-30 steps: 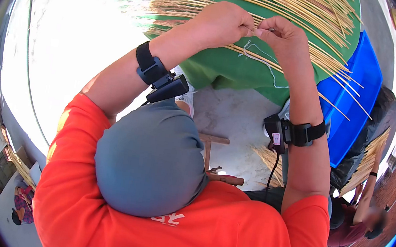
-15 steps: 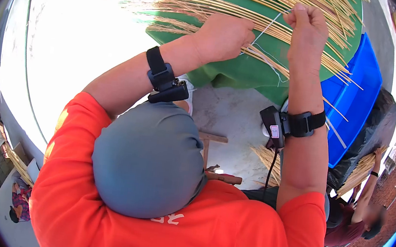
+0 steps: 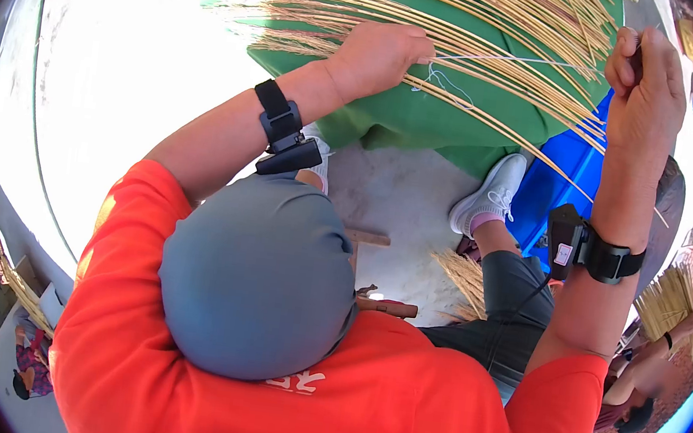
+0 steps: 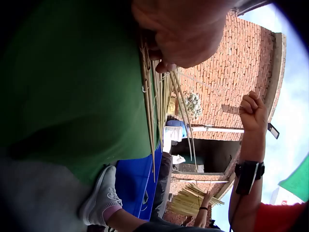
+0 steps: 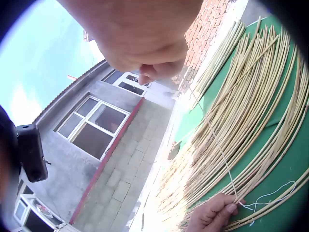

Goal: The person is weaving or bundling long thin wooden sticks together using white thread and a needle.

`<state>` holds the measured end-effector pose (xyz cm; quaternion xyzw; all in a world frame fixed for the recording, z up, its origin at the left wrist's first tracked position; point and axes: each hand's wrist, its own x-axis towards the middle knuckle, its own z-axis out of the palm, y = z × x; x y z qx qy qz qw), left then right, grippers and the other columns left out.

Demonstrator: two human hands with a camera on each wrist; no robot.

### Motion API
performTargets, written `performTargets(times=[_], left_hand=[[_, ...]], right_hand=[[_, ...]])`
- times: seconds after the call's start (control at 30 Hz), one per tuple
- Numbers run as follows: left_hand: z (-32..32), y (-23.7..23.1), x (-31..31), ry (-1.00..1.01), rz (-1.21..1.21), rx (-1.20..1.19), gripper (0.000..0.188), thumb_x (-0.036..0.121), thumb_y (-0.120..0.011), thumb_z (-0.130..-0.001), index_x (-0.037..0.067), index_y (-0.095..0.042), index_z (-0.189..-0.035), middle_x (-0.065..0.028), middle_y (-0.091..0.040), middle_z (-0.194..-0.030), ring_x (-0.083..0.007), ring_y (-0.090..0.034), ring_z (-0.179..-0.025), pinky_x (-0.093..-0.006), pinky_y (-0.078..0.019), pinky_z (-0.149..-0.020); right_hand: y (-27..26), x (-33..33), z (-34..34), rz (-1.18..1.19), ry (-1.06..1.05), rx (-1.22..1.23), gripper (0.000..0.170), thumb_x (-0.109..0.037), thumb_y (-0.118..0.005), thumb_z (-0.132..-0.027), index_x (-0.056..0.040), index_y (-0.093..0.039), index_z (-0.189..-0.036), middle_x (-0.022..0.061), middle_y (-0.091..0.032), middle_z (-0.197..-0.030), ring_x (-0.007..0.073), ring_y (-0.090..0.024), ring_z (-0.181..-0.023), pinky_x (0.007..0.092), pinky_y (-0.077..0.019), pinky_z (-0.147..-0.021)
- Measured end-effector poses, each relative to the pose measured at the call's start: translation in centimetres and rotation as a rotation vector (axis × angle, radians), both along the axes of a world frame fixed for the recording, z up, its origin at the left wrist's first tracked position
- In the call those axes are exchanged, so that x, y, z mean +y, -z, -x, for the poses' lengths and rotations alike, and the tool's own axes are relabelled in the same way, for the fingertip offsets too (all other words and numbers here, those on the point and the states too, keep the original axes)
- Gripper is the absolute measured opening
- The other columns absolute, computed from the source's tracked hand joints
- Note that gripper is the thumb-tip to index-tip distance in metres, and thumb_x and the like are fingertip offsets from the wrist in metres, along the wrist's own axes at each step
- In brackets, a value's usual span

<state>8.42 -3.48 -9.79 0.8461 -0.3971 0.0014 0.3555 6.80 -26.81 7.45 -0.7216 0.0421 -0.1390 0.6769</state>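
Long thin straw stalks [image 3: 469,38] with feathery heads lie in rows across a green cloth [image 3: 379,118]. My left hand [image 3: 379,62] pinches a few stalks near their feathery part, fingertips right where a thin white string [image 5: 217,137] meets them. From there the string runs taut to my right hand [image 3: 646,97], which grips its other part with curled fingers, raised beyond the right edge of the cloth. A loose tail of white string [image 5: 270,198] curls beside the left fingers. Two or so separate stalks [image 3: 502,130] lie along the cloth's near edge.
Right of the cloth stands a blue plastic bin [image 3: 571,157]. My shoe [image 3: 490,194] is on the floor beside it. A straw bundle [image 3: 460,281] lies by my leg. Another person handles a straw bundle [image 3: 671,305] at far right.
My hands were close together at the stalks. The right hand has drawn away to the right, stretching the string straight, while the left hand stays at the stalks.
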Motion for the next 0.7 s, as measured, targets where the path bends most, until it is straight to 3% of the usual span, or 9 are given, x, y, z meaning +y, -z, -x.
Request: performTargets(times=[0.2,0.27,0.43,0.5,0.53,0.63,0.7], left_hand=[[0.6,0.6,-0.2,-0.003,0.017,-0.134,0.012,0.005,-0.052,-0.072,0.013,-0.059,-0.077,-0.0014,-0.054,-0.076,-0.0235,-0.059,-0.07,-0.0359,-0.0478,-0.056],[0.6,0.4,-0.4,0.007,0.012,-0.12,0.009,0.006,-0.052,-0.072,0.013,-0.058,-0.073,-0.0027,-0.051,-0.073,-0.023,-0.057,-0.068,-0.0366,-0.0465,-0.055],[0.9,0.2,-0.5,0.008,0.007,-0.106,0.006,0.008,-0.054,-0.072,0.013,-0.058,-0.072,-0.0035,-0.049,-0.071,-0.0223,-0.056,-0.07,-0.037,-0.0462,-0.056],[0.9,0.0,-0.7,0.005,-0.002,-0.098,0.005,0.009,-0.054,-0.073,0.013,-0.058,-0.072,-0.0036,-0.049,-0.071,-0.0221,-0.056,-0.071,-0.0368,-0.0464,-0.056],[1.0,-0.3,-0.8,-0.004,0.036,-0.121,0.003,0.01,-0.055,-0.073,0.012,-0.057,-0.071,-0.0035,-0.049,-0.071,-0.0223,-0.056,-0.07,-0.0364,-0.0466,-0.056],[1.0,-0.6,-0.9,0.0,0.061,-0.146,0.001,0.01,-0.057,-0.074,0.012,-0.058,-0.074,-0.0029,-0.05,-0.073,-0.0224,-0.056,-0.069,-0.035,-0.0464,-0.056],[0.9,-0.8,-0.6,0.014,0.043,-0.153,0.003,0.01,-0.058,-0.075,0.011,-0.059,-0.077,-0.0023,-0.051,-0.075,-0.0224,-0.057,-0.069,-0.0339,-0.0462,-0.056]], right_hand=[[-8.1,-7.3,-2.0,0.415,0.166,-0.172,0.019,-0.012,-0.047,-0.093,0.0062,-0.051,-0.095,0.0101,-0.054,-0.08,0.0089,-0.036,-0.057,0.0202,-0.0304,-0.052],[-11.3,-5.8,-1.9,0.34,0.492,-0.178,0.016,-0.013,-0.047,-0.085,-0.0041,-0.044,-0.073,0.0039,-0.045,-0.063,0.0111,-0.035,-0.046,0.0245,-0.0249,-0.041],[-13.1,-11.7,-4.2,0.422,0.383,-0.081,0.019,-0.012,-0.048,-0.084,-0.0048,-0.042,-0.068,0.0038,-0.044,-0.061,0.0117,-0.035,-0.046,0.0265,-0.0222,-0.04],[-12.0,-12.2,-5.2,0.312,0.304,0.004,0.02,-0.011,-0.047,-0.085,-0.004,-0.042,-0.067,0.0043,-0.045,-0.061,0.0116,-0.036,-0.047,0.0253,-0.0233,-0.04],[-11.4,-11.2,-5.3,0.419,0.319,0.008,0.021,-0.012,-0.045,-0.087,-0.0014,-0.043,-0.069,0.0061,-0.048,-0.063,0.0114,-0.038,-0.047,0.0238,-0.0262,-0.039],[-10.4,-7.3,-4.1,0.424,0.343,-0.067,0.024,-0.014,-0.044,-0.088,0.0013,-0.045,-0.07,0.0083,-0.051,-0.066,0.0112,-0.039,-0.047,0.0231,-0.0291,-0.04],[-10.1,-8.2,-5.0,0.406,0.308,-0.052,0.026,-0.015,-0.042,-0.089,0.0031,-0.046,-0.071,0.0101,-0.053,-0.066,0.011,-0.04,-0.047,0.0231,-0.0302,-0.04]])
